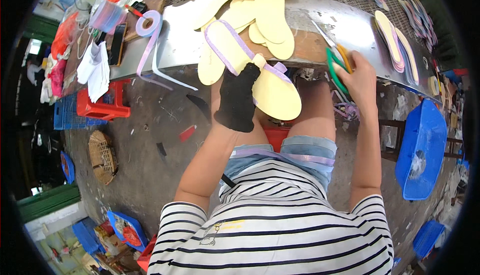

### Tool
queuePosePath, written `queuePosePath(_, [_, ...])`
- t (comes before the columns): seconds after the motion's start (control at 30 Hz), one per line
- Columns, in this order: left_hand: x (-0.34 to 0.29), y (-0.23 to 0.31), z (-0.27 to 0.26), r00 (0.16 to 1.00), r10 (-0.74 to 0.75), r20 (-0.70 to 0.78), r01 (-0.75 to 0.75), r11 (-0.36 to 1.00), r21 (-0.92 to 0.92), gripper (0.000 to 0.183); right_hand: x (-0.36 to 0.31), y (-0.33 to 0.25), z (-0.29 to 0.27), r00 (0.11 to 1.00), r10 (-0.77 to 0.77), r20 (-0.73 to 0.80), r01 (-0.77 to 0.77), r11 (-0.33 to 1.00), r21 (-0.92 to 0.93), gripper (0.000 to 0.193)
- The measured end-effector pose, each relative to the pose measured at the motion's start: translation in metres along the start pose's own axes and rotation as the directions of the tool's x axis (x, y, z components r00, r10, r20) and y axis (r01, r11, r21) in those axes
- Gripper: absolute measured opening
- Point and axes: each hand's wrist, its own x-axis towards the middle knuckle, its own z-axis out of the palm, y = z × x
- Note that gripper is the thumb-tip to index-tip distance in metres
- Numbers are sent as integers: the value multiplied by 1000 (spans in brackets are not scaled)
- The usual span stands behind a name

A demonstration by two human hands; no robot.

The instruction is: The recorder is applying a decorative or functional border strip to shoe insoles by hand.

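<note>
Head view shows my left hand (238, 97), in a black fabric glove, pinching the pale yellow foam sandal sole (260, 72) with its lilac ribbon strap (235, 45) at the middle of the frame, just off the bench edge. My right hand (359, 77) grips the green- and orange-handled scissors (336, 62) right of centre, blades toward the bench.

As I judge it, the sole could twist in my gloved pinch — the glove dulls my feel — and the strap ends could pull out of place. The scissors sit close to the loose ribbon, so a careless snip might cut too short.

A curved metal-topped workbench (345, 25) fills the upper frame, stacked with more yellow soles (270, 15); a lilac ribbon roll (148, 23) lies at upper left. Below, the grey concrete floor (150, 175) carries scraps, a red plastic stool (102, 106) at left and a blue plastic tub (422, 150) at right.
</note>
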Motion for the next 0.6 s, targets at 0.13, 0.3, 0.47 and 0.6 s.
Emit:
queuePosePath(0.13, [-2, 1, 16, 996, 85, -41, -83, 996, 36, 33, -12, -48, 1, 975, -222, 23, 188, 871, 454, 18])
queuePosePath(0.3, [3, -10, 16, 985, 155, -69, -147, 983, 113, 30, -33, -71, 16, 876, -216, 430, -123, 765, 633, 17])
queuePosePath(0.47, [5, -7, 21, 992, 119, -50, -102, 958, 269, 23, -42, -62, 19, 892, -202, 404, -167, 683, 711, 17])
queuePosePath(0.6, [-2, -24, 10, 977, -6, 211, -119, 812, 571, 31, -7, -67, -2, 977, -134, 165, -74, 515, 854, 14])
